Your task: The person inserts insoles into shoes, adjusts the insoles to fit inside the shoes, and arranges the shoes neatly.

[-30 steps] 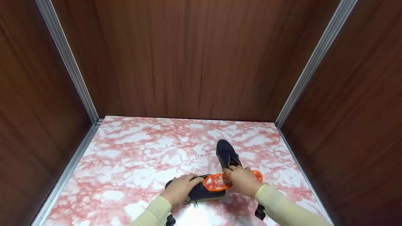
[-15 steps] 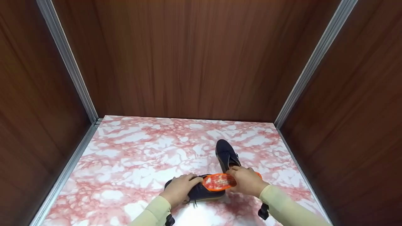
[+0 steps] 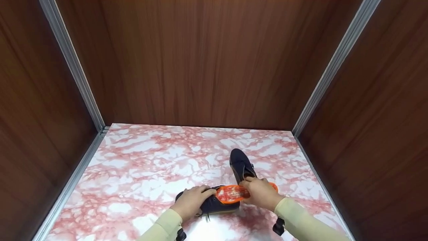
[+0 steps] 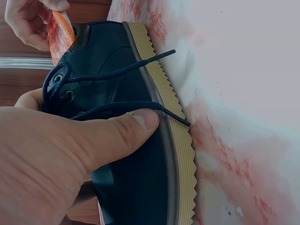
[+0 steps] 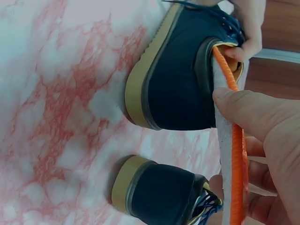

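Note:
A dark blue lace-up shoe (image 3: pixel 217 207) with a cream ridged sole lies sideways on the patterned surface. My left hand (image 3: pixel 192 202) grips it over the front, the thumb (image 4: pixel 136 123) pressing its side beside the loose laces (image 4: pixel 117 70). An insole (image 3: pixel 230 194) with an orange edge and a red-and-white face is held by my right hand (image 3: pixel 262 194). One end of that insole reaches into the shoe's opening; the right thumb (image 5: pixel 229 101) lies on its pale grey underside (image 5: pixel 225 140). How far the tip goes in is hidden.
A matching second shoe (image 3: pixel 240 162) stands just beyond my right hand, toe pointing away. Red-and-white marbled surface (image 3: pixel 140 160) lies underneath. Brown wood-look panels (image 3: pixel 200 67) rise at the back and both sides, with metal rails (image 3: pixel 77 70) in the corners.
My right hand has shifted slightly to the right along the insole, whose far end shows less. My left hand and both shoes stay practically where they were.

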Demonstrator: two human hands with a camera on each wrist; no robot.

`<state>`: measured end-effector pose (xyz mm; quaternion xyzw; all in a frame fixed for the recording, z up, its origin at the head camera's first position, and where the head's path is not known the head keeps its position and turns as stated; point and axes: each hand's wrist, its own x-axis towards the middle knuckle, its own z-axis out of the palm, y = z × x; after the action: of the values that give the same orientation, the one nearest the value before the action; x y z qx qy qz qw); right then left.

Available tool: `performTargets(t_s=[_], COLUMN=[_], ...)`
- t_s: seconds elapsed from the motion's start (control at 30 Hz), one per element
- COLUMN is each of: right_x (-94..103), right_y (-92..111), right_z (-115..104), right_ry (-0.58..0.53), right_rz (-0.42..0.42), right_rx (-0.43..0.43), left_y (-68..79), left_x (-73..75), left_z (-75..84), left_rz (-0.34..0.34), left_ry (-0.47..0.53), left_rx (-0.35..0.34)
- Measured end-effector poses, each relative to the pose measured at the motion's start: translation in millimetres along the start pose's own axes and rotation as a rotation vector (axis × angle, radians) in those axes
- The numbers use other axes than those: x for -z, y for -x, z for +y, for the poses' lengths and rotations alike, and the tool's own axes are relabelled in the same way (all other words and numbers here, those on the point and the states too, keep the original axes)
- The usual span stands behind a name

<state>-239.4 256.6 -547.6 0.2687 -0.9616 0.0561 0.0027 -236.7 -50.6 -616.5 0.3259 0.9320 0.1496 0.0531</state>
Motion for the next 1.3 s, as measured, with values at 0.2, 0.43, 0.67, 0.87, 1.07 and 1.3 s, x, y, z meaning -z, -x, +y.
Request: performTargets(t_s=[0.2, 0.43, 0.67, 0.87, 1.07, 1.3], right_x=[-3.3, -6.6, -4.8, -4.3, -4.3, -5.8], right_y=[-2, -3, -3, 1, 6, 8], right_z=[-4, -5, -2, 9, 20, 24], right_ry=[-0.007, 0.006, -0.038, -0.085, -0.087, -0.071], right_rz=[-0.016, 0.023, -0.029, -0.056, -0.016, 0.048], right_rx=[-0.049, -0.006, -0.031, -0.037, 0.007, 0.053], left_y=[0.3, -1.1, -2.0, 0.5, -1.4, -5.0], left_x=[-1.2, -4.3, -5.8, -4.2, -3.2, -4.2], left_z=[0.1, -2.0, -3.7, -3.4, -3.6, -2.1], left_rz=[0.002, 0.009, 0.002, -0.013, -0.006, -0.009], left_ry=[-0.015, -0.013, 0.020, 0.040, 0.034, 0.020], left_rx=[0.003, 0.003, 0.005, 0.013, 0.018, 0.026])
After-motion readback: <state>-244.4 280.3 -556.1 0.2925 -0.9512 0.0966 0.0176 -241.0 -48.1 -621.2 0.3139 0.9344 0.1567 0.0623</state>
